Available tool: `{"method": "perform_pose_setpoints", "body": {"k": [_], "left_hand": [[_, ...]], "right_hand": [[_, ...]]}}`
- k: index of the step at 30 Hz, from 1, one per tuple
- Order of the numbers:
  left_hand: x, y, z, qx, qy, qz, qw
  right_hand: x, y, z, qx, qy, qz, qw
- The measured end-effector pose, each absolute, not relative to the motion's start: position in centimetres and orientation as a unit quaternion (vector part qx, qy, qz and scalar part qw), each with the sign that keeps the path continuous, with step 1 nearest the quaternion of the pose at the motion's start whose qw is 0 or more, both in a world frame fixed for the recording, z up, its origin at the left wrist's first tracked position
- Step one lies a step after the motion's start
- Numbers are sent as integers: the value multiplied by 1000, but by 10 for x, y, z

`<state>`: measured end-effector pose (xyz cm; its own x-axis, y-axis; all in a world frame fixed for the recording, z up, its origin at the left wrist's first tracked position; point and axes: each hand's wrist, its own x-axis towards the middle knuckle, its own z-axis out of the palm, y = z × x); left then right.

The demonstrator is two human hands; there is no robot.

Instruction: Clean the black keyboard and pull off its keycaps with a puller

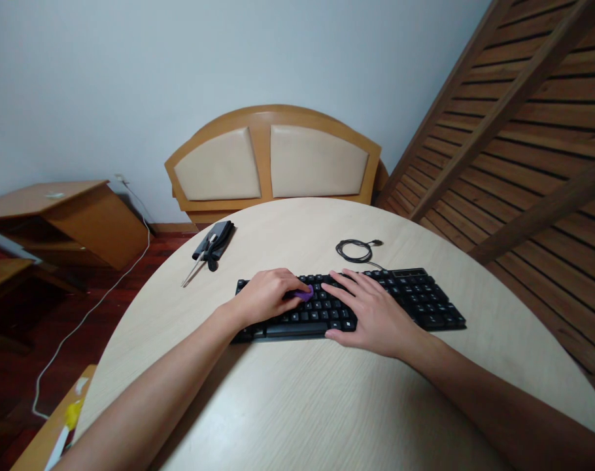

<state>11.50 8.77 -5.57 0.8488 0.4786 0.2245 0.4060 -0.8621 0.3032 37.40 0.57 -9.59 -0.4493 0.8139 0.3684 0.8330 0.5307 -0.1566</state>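
Observation:
A black keyboard point(427, 297) lies across the round light-wood table, its number pad toward the right. My left hand point(267, 296) rests over the left part of the keys, fingers closed on a small purple piece point(306, 294) that presses on the keys. Whether the piece is cloth or something softer I cannot tell. My right hand point(371, 311) lies with fingers spread across the middle of the keyboard, thumb at its front edge. Behind the keyboard sits its thin black cable point(355, 250), wound into a loop with the plug at the right.
On the table's left side lies a dark folded item point(219, 237) with a black strap and thin pointed metal tool point(193, 269). A padded headboard point(265, 154) stands behind the table point(278, 405), slatted wood panels point(537, 131) rise at right, and a desk point(89, 222) is at left.

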Motion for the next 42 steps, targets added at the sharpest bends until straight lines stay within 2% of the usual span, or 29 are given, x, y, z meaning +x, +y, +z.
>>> {"method": "perform_pose_setpoints", "body": {"k": [15,42], "left_hand": [[115,78,-42,956,207,95,187],[117,74,-37,960,195,80,183]], "right_hand": [[374,5,-94,-487,-850,-22,198],[374,6,-95,-487,-852,-26,190]]}}
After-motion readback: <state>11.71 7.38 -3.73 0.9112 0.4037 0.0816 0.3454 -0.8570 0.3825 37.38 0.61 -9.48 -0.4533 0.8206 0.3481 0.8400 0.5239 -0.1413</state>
